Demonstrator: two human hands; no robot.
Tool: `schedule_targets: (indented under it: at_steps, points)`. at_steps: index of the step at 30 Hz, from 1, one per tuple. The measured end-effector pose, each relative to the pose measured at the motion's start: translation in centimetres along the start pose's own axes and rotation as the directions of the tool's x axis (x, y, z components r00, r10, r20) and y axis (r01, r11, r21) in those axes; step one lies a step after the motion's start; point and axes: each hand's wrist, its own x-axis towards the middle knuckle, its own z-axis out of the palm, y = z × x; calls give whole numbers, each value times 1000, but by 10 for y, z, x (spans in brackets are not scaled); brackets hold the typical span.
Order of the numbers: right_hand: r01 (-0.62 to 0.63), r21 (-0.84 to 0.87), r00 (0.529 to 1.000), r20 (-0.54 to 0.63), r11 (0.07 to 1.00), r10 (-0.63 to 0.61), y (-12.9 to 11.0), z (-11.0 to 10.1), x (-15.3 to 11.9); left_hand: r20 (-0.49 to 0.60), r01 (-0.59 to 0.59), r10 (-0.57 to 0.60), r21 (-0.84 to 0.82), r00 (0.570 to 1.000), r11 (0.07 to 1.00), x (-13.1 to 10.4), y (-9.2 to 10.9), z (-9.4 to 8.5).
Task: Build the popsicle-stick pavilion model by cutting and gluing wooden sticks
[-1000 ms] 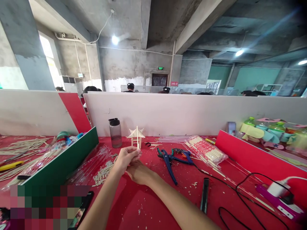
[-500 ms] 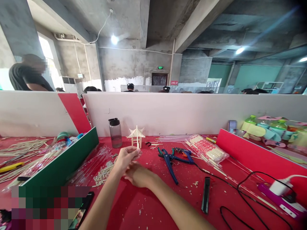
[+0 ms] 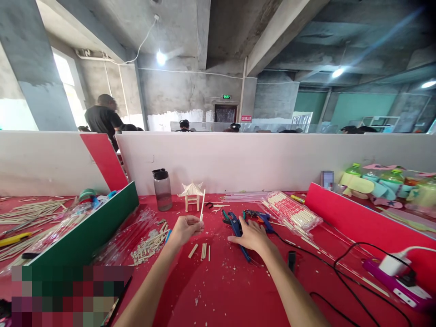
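Note:
Pinched in the fingers of my left hand (image 3: 186, 229) is a thin wooden stick (image 3: 203, 204), held upright. Just behind it stands a small pavilion model (image 3: 192, 196) built of sticks. My right hand (image 3: 251, 236) has its fingers spread over the blue-handled cutters (image 3: 236, 224), with no grip closed on them. Several short stick pieces (image 3: 204, 251) lie on the red table in front of my left hand. A pile of cut pieces (image 3: 149, 246) is to the left of that hand.
A water bottle (image 3: 162, 190) stands behind the left hand. A glue gun (image 3: 261, 218) with a black cable and bagged sticks (image 3: 293, 211) lie right of the cutters. Green (image 3: 88, 222) and red (image 3: 368, 218) dividers flank the workspace. A purple power strip (image 3: 397, 284) is at right.
My right hand has moved from beside my left hand to the cutters, its fingers spreading. Short sticks now show on the table. The stick tilts slightly right. A background person has moved right.

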Motion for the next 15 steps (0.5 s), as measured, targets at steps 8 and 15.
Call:
schedule_targets:
  at_steps: [8, 15]
  points:
    - [8, -60, 997, -81, 998, -13, -5, -11, -3, 38, 39, -39, 3, 999, 999, -4, -1, 3]
    - [266, 386, 963, -70, 883, -260, -1, -38, -11, 46, 25, -24, -14, 999, 1000, -9, 8, -4]
